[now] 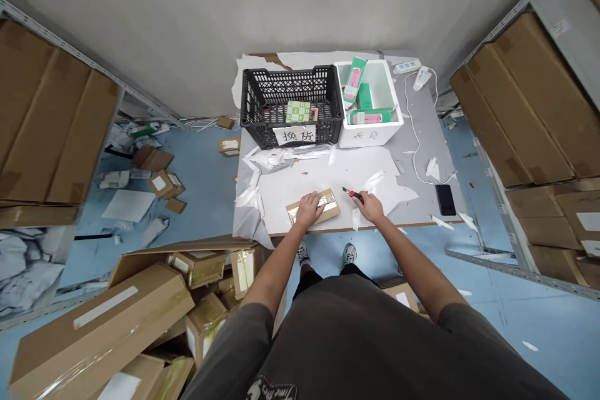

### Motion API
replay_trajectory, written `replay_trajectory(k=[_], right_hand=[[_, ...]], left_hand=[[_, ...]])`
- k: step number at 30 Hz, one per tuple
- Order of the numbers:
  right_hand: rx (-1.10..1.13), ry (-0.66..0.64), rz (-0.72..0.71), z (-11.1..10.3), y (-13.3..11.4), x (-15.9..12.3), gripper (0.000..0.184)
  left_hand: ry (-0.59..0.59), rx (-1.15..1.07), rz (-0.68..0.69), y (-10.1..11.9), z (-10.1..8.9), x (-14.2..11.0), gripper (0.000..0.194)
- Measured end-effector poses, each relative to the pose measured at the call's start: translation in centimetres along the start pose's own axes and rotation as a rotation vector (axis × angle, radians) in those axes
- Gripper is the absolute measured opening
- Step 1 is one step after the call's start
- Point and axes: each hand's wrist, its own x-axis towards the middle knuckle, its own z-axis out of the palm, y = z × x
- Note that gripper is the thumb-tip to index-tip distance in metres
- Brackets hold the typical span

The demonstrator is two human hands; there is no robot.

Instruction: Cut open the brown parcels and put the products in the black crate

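A: In the head view, what did the person's left hand point(308, 209) have under it?

B: A small cardboard box point(332, 207) with shiny clear tape on top. The hand lay across it, fingers over the taped side, though one could not tell whether they gripped it or merely rested there

A: And where did that box lie?

B: At a slight slant on the white paper sheet point(288, 182) covering much of the table point(424, 150), close to the edge nearest the person

A: The right hand point(371, 206)?

B: It was closed around a red-and-black utility knife point(352, 194), whose blade pointed away from the person and to the left. The knife was near the box's right end, apart from it

A: What stood farther back?

B: A black plastic crate point(328, 133) labelled 换货, with a green-and-white checked carton point(299, 111) inside. Just to its right was a white bin point(371, 137) of green boxes with pink panels

A: Anything on the right side?

B: A dark smartphone point(445, 200) near the front edge, a white cable point(414, 144), and a power strip point(407, 67) at the back. On the floor to the left, a large open carton point(164, 249) held more taped boxes
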Motion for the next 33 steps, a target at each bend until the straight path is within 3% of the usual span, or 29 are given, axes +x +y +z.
replay_trajectory(k=[3, 5, 10, 13, 19, 23, 26, 30, 33], right_hand=[[0.357, -0.005, 0.249, 3.5, -2.4, -2.3, 0.042], [0.532, -0.017, 0.333, 6.2, -4.6, -3.4, 0.042], [0.605, 0.068, 0.338, 10.6, -9.5, -4.0, 0.039], [0.531, 0.09, 0.288, 11.3, -11.4, -2.2, 0.034], [0.472, 0.073, 0.134, 11.8, -16.7, 4.8, 0.029], [0.452, 0.047, -0.013, 11.1, -19.7, 8.4, 0.027], [0.475, 0.035, -0.085, 9.7, -19.5, 8.5, 0.03], [0.47, -0.023, -0.018, 8.4, -16.3, 4.8, 0.039], [0.454, -0.056, 0.074, 8.9, -14.2, 1.9, 0.039]], left_hand=[[-0.049, 0.036, -0.09, 0.7, -1.1, 0.6, 0.047], [-0.115, 0.059, -0.141, 0.8, -2.2, 0.8, 0.054], [-0.314, 0.073, -0.12, -1.0, -4.8, -0.9, 0.065], [-0.344, 0.063, -0.158, -2.5, -5.6, -3.6, 0.064], [-0.186, -0.082, -0.35, -4.4, -5.5, -9.4, 0.063], [-0.22, -0.019, -0.338, -5.0, -5.9, -11.3, 0.082], [-0.208, 0.136, -0.186, -5.5, -7.1, -10.7, 0.09], [-0.248, 0.224, 0.108, -5.8, -8.6, -7.9, 0.065], [-0.296, 0.232, 0.237, -5.5, -8.9, -5.8, 0.049]])
